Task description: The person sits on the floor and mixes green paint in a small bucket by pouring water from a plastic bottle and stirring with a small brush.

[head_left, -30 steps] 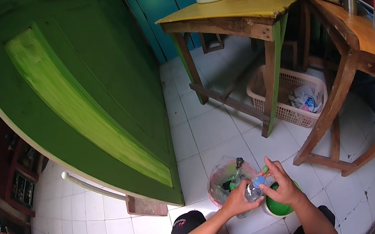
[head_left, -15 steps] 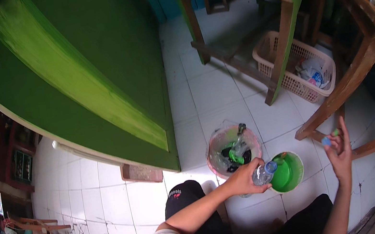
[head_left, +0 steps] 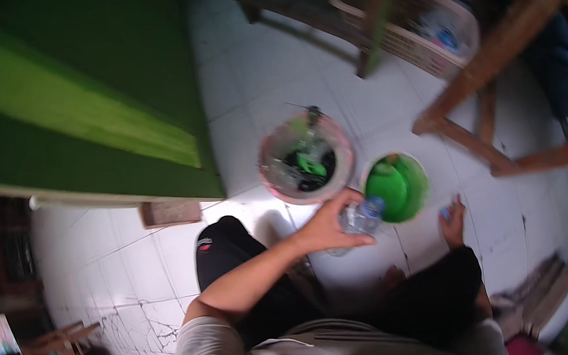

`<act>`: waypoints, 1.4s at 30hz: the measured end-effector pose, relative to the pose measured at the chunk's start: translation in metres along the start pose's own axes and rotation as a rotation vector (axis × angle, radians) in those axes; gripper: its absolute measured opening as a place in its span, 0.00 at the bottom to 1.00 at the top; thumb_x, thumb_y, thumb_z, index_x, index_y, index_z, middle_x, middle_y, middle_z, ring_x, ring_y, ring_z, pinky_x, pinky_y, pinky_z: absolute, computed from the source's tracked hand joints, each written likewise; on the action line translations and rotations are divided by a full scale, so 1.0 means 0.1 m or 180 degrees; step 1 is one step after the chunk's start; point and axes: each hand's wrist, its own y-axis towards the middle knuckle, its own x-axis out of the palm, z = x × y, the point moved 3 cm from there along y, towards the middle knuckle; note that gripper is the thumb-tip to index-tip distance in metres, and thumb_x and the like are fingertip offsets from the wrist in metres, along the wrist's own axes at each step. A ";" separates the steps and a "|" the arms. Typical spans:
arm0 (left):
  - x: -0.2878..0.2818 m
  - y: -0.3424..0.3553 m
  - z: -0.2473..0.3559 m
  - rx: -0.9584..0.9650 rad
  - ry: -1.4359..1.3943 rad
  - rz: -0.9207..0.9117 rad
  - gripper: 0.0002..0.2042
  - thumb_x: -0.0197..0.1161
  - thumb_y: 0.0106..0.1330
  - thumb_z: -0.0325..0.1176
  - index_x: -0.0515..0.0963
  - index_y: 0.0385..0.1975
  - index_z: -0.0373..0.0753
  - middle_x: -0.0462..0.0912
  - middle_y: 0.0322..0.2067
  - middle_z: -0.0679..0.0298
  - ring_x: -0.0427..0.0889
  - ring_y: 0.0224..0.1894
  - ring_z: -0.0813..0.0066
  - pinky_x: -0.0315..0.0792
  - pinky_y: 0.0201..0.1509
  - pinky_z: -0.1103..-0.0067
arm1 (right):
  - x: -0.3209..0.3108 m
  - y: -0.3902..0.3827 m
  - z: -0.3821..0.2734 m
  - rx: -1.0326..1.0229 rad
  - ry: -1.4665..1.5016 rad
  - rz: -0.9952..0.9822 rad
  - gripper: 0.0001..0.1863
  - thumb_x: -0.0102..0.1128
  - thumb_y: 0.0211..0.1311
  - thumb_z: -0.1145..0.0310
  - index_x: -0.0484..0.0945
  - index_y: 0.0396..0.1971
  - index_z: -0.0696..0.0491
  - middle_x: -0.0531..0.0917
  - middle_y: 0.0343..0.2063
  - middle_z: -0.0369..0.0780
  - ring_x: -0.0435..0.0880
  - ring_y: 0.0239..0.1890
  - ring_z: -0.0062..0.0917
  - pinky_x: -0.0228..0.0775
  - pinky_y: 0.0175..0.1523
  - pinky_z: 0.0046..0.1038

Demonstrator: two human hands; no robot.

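Observation:
My left hand [head_left: 335,223] is wrapped round a clear plastic bottle [head_left: 358,219]. The bottle lies tilted, its blue-ringed neck over the left rim of a small bucket [head_left: 414,162] with bright green paint [head_left: 386,188] inside. At the bucket's far rim an orange-brown bit shows, perhaps a brush handle. Low by my knee, my right hand [head_left: 455,225] pinches a small blue piece [head_left: 444,214] that looks like a bottle cap. Just beyond my left hand stands a pinkish pail [head_left: 273,179] with clear plastic and dark and green stuff in it.
A green door panel [head_left: 136,74] with a lighter painted stripe fills the left. A wooden table leg [head_left: 376,9] and a beige plastic basket [head_left: 391,36] stand far right, near a brown wooden chair [head_left: 463,99]. A shallow tray [head_left: 170,213] rests under the door's edge.
My right hand has dropped from beside the chair toward the floor with the blue piece. The whole view has shifted, so the pails sit higher in it. My left hand still holds the bottle.

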 end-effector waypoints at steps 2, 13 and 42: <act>-0.01 -0.11 -0.08 -0.0177 -0.0038 0.0019 0.35 0.85 0.46 0.40 0.71 0.52 0.37 0.79 0.46 0.62 0.77 0.52 0.74 0.70 0.59 0.75 | 0.18 -0.04 -0.04 -0.0041 -0.0363 -0.0051 0.49 0.63 0.54 0.81 0.50 0.76 0.56 0.68 0.58 0.54 0.75 0.51 0.42 0.71 0.59 0.36; 0.27 0.02 -0.21 -0.0517 0.0501 -0.0082 0.34 0.84 0.48 0.45 0.71 0.50 0.37 0.81 0.43 0.58 0.81 0.46 0.72 0.74 0.52 0.74 | -0.29 0.40 -0.96 0.0274 0.0194 -0.0402 0.38 0.66 0.60 0.78 0.62 0.70 0.57 0.76 0.51 0.45 0.83 0.50 0.30 0.74 0.54 0.32; 0.31 0.29 -0.38 -0.1144 0.1416 -0.0570 0.41 0.72 0.54 0.63 0.70 0.52 0.29 0.85 0.37 0.42 0.87 0.40 0.47 0.80 0.46 0.64 | 0.59 0.89 -2.88 0.0782 0.1078 -0.2386 0.13 0.61 0.66 0.80 0.81 0.50 0.61 0.87 0.41 0.42 0.86 0.46 0.22 0.77 0.54 0.23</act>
